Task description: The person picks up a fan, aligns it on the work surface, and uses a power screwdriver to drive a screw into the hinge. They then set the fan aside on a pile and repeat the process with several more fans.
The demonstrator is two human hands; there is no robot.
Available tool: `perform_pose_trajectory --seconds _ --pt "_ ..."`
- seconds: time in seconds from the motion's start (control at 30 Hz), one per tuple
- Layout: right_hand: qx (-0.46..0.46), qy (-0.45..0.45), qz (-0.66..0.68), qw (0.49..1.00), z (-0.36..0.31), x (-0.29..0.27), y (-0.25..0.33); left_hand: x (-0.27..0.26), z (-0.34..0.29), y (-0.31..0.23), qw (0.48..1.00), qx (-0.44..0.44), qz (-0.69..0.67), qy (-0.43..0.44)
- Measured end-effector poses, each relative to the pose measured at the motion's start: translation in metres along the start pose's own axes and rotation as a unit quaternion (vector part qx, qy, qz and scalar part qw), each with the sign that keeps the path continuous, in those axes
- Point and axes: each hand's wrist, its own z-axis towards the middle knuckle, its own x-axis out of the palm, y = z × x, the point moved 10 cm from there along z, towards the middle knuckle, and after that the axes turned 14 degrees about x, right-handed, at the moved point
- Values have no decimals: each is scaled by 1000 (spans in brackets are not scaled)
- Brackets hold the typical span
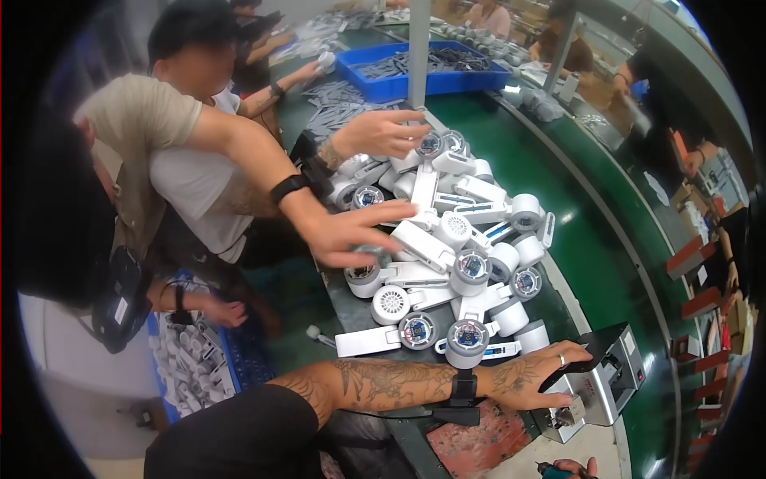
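While my left hand lies spread across a metal fixture, thumb and fingers well apart, I've got both of them at the near right corner of the pile of white devices. Fingers up toward the fixture's dark top, ring on one of them, thumb down by the small metal block at its front! And nearer than the pile, right at the lower rim of my view, comes the right hand, curled round a teal-and-black tool, most of that grip cut off from me. Just on the near side of the pile lies a reddish board.

Busy scene over the pile itself: a co-worker's hand, fingers fanned and a bit blurred, is above its left side, and another hand hangs at its far end. Left of the pile, a blue crate full of white parts; beyond it, a blue tray heaped with grey pieces!
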Motion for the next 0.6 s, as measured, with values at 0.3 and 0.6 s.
perform_pose_trajectory --seconds 0.3,0.6 --pt "-11 5 1 1000 0 5 5 1 -1 1 1000 19 8 -6" --pt "4 -2 -8 1000 -1 4 0 0 0 3 999 29 25 -16"
